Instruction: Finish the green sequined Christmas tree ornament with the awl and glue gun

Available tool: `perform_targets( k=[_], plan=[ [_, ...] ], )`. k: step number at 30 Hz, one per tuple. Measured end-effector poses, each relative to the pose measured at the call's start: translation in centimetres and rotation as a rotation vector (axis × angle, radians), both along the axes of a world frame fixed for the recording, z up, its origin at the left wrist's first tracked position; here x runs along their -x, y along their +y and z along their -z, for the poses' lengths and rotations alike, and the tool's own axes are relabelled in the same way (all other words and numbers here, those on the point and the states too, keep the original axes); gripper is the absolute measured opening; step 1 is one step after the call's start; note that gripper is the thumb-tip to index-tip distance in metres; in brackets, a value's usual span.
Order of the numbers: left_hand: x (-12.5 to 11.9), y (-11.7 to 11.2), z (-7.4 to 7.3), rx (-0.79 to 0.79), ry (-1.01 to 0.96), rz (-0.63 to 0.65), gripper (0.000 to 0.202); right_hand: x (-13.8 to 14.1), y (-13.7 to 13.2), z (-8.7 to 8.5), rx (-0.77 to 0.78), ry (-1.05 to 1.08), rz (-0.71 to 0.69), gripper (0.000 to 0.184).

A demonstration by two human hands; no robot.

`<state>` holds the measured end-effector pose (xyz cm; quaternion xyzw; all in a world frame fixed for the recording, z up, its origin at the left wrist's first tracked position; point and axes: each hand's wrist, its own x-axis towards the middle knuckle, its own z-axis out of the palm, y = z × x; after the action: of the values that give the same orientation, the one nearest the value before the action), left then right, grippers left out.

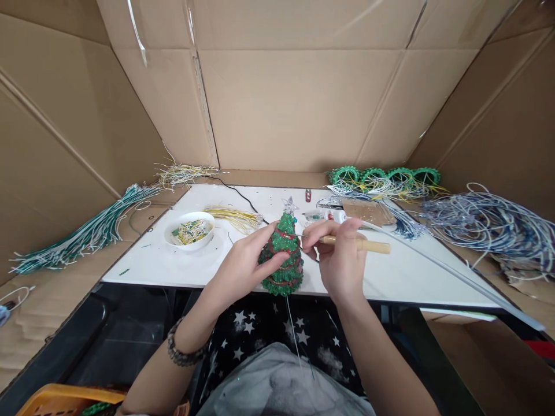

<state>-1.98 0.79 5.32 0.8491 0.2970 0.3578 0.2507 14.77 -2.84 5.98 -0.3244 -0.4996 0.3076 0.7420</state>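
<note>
A small green Christmas tree (pixel 284 245) with red garland and a clear star on top stands at the front edge of the white table, with thin wires hanging below it. My left hand (pixel 254 254) is wrapped around its left side, thumb across the front. In my right hand (pixel 340 260) is an awl (pixel 368 245) with a wooden handle and thin metal shaft. Its shaft points left at the upper part of the tree; whether the tip touches or enters the tree I cannot tell.
On the white table (pixel 143 263) are a white bowl (pixel 189 245) of wire scraps, yellow wires (pixel 236 218) and a glue gun (pixel 333 215). Green rings (pixel 385 174) sit at the back right. Wire bundles (pixel 489 222) lie on the right, green-white wires (pixel 99 225) on the left. Cardboard walls surround the table.
</note>
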Motion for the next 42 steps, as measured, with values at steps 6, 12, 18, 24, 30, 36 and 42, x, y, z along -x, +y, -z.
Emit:
perform_targets(
  k=[6, 12, 18, 24, 30, 36, 42],
  plan=[
    [0.0, -0.1, -0.2, 0.024, 0.002, 0.0, 0.047, 0.1, 0.3, 0.5, 0.092, 0.237, -0.136, 0.061],
    [0.0, -0.1, -0.2, 0.02, 0.011, -0.018, 0.051, 0.2, 0.7, 1.6, 0.16, 0.312, -0.178, 0.059],
    [0.1, 0.0, 0.0, 0.012, 0.003, -0.007, 0.05, 0.4, 0.4, 3.1, -0.025, 0.186, -0.05, 0.053],
    [0.1, 0.0, 0.1, 0.015, -0.003, -0.005, 0.047, -0.9, 0.0, 4.8, -0.113, 0.039, -0.139, 0.009],
    [0.1, 0.1, 0.1, 0.015, 0.002, -0.004, 0.051, -3.8, 0.8, 4.2, -0.043, -0.059, -0.428, 0.024],
    [0.1, 0.0, 0.0, 0.016, 0.01, -0.008, 0.049, -5.1, 0.1, 2.0, 0.043, -0.067, -0.463, 0.054],
    [0.1, -0.1, 0.0, 0.033, 0.016, -0.022, 0.051, -6.7, 0.0, 1.8, 0.172, -0.087, -0.39, 0.018]
  ],
)
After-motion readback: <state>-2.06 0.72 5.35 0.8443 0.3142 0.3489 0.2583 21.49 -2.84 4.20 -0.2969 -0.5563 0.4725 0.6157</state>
